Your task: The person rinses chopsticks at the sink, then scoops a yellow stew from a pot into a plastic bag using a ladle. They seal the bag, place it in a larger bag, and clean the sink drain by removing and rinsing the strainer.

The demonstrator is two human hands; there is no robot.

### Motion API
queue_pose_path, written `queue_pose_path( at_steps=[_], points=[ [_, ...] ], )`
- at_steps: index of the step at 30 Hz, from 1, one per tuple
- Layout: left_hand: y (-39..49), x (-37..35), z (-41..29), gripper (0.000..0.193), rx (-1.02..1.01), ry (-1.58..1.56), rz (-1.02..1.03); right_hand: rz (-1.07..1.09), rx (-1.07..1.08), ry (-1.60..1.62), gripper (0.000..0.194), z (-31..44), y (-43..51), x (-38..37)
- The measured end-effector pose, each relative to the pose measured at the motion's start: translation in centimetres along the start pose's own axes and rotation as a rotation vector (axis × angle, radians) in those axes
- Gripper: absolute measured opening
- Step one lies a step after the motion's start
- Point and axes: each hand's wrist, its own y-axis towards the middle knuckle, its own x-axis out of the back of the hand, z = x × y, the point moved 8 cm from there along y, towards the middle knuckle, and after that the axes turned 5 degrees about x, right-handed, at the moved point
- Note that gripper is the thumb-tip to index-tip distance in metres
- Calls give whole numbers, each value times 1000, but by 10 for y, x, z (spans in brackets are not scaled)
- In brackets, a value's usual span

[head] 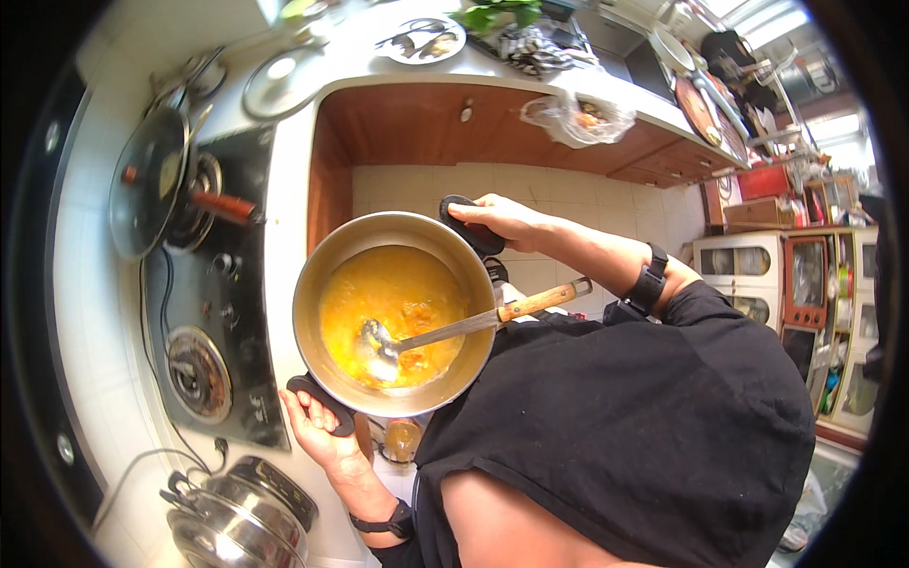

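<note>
A deep metal pot (pixel 395 226) with two black handles is held in front of my body, beside the counter's edge. It contains a yellow-orange soup (pixel 383 284) with soft lumps. My left hand (pixel 323 433) grips the near-left black handle (pixel 341 419), fingers curled around it. At the opposite side my right hand (pixel 508 220) is closed on the other handle (pixel 458 213). A metal ladle (pixel 454 326) with a wooden handle leans over the rim towards me, its bowl partly in the soup. Neither hand touches the ladle.
To the left is a black gas hob (pixel 245 298) with a lidded wok (pixel 145 184) on its far burner. A stacked steel steamer (pixel 238 522) stands at the lower left. A glass lid (pixel 284 82), a plate of food (pixel 440 42) and a plastic bag (pixel 568 121) lie along the counter.
</note>
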Motion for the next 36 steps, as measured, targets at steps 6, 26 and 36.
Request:
queue_pose_path(
  at_steps=[6,26,36],
  points=[
    [21,-129,84,36,117,29,106,1,146,322,30,24,-48,145],
    [161,-536,305,31,538,275,532,-343,475,408,28,174,-114,515],
    [260,-617,410,36,586,425,624,-498,423,584,21,143,-48,636]
  ],
)
